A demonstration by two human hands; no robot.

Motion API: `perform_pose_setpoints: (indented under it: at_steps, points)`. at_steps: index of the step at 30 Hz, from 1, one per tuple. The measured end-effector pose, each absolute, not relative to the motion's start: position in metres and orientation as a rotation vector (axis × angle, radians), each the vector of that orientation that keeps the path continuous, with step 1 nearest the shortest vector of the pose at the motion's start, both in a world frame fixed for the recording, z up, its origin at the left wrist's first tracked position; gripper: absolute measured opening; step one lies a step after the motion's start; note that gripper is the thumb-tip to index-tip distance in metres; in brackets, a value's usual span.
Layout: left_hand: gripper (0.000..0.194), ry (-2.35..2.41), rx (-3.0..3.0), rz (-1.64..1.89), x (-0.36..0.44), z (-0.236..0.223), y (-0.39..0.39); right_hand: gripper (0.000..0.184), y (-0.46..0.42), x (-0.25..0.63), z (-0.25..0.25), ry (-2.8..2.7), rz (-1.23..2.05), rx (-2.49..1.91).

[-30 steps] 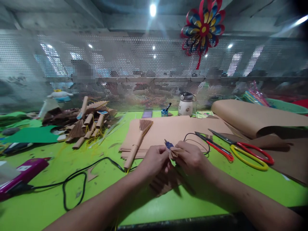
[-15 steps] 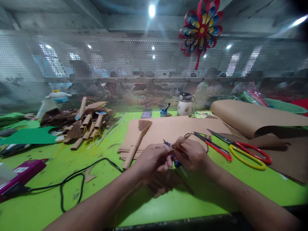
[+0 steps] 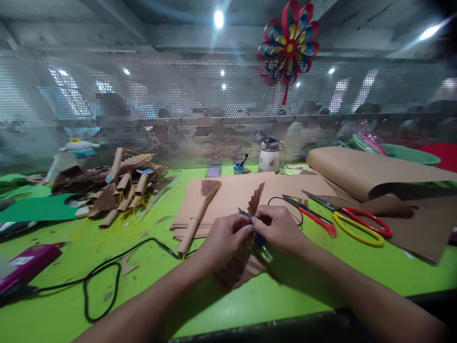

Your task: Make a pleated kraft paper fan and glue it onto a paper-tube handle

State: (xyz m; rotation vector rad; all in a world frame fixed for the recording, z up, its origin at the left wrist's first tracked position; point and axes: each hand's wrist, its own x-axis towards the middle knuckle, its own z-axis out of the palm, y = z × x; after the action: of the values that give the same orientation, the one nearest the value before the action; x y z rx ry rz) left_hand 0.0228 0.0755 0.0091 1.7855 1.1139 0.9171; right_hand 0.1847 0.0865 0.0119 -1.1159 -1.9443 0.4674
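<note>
My left hand (image 3: 226, 238) and my right hand (image 3: 278, 227) meet over the green table, both with fingers pinched closed around the middle of a pleated brown paper (image 3: 255, 200). One folded end fans up above my fingers. A wider pleated part (image 3: 243, 269) spreads below my left hand, partly in shadow. Just behind and beneath my fingertips lies a dark blue tool (image 3: 260, 240) with a pointed tip and a clear stick-like end; my hands cover much of it. To the left, a finished-looking paper fan with a rolled handle (image 3: 194, 224) rests on stacked brown sheets (image 3: 235, 188).
Scissors with red and yellow handles (image 3: 364, 228) and red-handled scissors (image 3: 316, 219) lie at right. A brown paper roll (image 3: 357, 164) is behind them. Rolled paper pieces (image 3: 124, 183) pile up at left, near a purple device (image 3: 30, 267) and black cable (image 3: 103, 264). A flask (image 3: 269, 157) stands behind.
The folded paper end has turned upright above my fingers, where it lay slanted before. My right hand has shifted its hold on it. The whole view has moved slightly.
</note>
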Motion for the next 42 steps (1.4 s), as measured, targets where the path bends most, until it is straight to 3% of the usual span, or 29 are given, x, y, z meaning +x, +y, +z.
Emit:
perform_pose_setpoints:
  at_steps: [6,11,20,42]
  points:
    - [0.019,1.052,1.617,0.859,0.019,0.012,0.081,0.027,0.087,0.186,0.013,-1.875,0.635,-1.096]
    - [0.029,1.020,1.366,0.874,0.011,0.017,0.090,0.037,0.095,0.191,0.014,-1.792,0.533,-1.099]
    - [0.031,1.321,1.437,1.016,-0.008,0.017,0.114,0.033,0.102,0.194,0.006,-1.832,0.441,-1.105]
    - [0.032,1.657,1.586,0.946,-0.023,0.003,0.129,0.029,0.095,0.196,0.010,-1.958,0.334,-1.018]
